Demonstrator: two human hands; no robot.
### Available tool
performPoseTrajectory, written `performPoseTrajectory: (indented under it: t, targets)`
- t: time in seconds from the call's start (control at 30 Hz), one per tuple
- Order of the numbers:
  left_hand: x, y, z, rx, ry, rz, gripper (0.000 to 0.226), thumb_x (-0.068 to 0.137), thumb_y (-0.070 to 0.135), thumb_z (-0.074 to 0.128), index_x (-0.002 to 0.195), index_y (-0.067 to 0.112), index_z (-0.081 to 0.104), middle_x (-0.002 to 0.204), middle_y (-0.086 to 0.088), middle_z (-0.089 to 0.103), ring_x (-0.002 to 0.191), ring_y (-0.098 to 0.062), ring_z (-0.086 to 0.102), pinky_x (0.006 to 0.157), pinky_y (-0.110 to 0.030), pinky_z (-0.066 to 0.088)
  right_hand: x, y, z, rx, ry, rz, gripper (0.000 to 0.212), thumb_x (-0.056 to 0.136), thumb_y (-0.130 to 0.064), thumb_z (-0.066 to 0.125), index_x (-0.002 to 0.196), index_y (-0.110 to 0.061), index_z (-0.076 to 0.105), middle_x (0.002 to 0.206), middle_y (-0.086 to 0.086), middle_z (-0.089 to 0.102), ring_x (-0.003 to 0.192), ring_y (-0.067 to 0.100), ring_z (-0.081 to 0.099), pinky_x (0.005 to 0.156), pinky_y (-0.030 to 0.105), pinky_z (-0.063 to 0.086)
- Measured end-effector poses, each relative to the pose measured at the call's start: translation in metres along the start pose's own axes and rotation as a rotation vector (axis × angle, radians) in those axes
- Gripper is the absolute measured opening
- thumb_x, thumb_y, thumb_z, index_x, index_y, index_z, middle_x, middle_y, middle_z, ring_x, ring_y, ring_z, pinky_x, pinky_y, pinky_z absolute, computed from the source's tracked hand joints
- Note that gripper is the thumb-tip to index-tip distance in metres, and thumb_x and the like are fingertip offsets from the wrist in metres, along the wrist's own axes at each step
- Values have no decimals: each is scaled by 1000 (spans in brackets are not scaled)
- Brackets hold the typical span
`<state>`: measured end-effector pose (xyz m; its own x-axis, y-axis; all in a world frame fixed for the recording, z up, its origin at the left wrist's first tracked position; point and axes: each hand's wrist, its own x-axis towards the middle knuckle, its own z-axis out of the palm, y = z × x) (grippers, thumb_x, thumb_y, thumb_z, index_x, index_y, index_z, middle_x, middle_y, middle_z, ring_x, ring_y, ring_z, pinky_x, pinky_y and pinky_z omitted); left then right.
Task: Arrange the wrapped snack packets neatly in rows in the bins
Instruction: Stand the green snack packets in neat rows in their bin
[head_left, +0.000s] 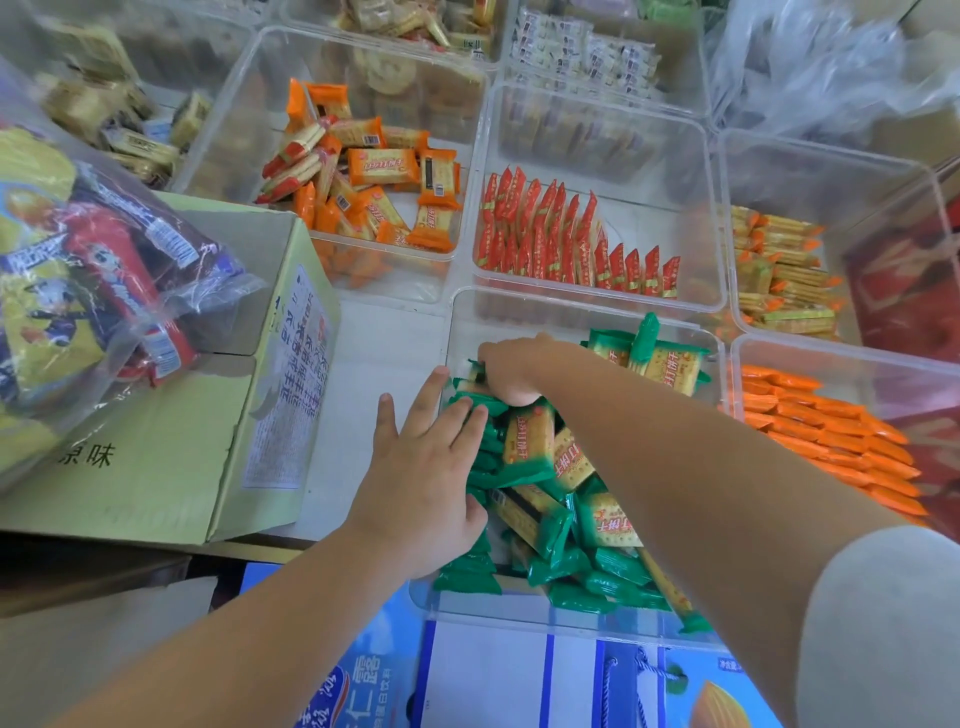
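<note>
Head view: the cardboard box (156, 467) sits beside the left hand (421, 478), on its outer side. Under that hand, the clear bin (519, 608) holds jumbled green packets (561, 564). The left hand presses flat on them with straight fingers. Just beyond it, the right hand (511, 371) curls its fingers round a few.

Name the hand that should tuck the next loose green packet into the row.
Right, probably. The left hand lies flat, bracing the standing green packets; the right hand curls over packets beside the loose pile.
</note>
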<state>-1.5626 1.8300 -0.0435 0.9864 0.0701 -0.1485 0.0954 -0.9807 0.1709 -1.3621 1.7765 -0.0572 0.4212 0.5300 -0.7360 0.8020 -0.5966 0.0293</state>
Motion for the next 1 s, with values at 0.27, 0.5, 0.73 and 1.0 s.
performPoseTrajectory:
  t: [0.27, 0.5, 0.73, 1.0]
  targets:
    - [-1, 0, 1, -10, 15, -14, 92, 68, 48, 56, 150, 12, 36, 150, -7, 39, 151, -32, 11, 110, -71, 27, -14, -2, -6, 129, 46, 1, 29, 104, -22, 46, 120, -2, 62, 121, 15, 65, 107, 31, 63, 86, 37, 51]
    - [0, 0, 4, 10, 6, -31, 96, 66, 50, 56, 151, 11, 34, 153, -8, 34, 152, -31, 9, 113, -69, 23, -27, -2, 2, 202, 317, -50, 29, 99, -34, 52, 122, -16, 58, 114, 9, 62, 104, 32, 59, 87, 44, 52]
    - [1, 2, 3, 57, -48, -33, 95, 70, 52, 49, 153, 11, 30, 162, -8, 25, 153, -30, -5, 114, -70, 17, -40, 3, 7, 385, 305, -124, 44, 99, -42, 53, 138, -23, 52, 135, 3, 62, 122, 28, 56, 101, 44, 46]
    - [7, 6, -2, 308, -170, -10, 90, 82, 61, 29, 156, 9, 23, 165, -9, 14, 146, -39, -26, 105, -76, -21, -49, 11, 30, 268, 259, -146, 51, 106, -36, 34, 157, -29, 29, 153, 9, 46, 146, 30, 30, 120, 43, 19]
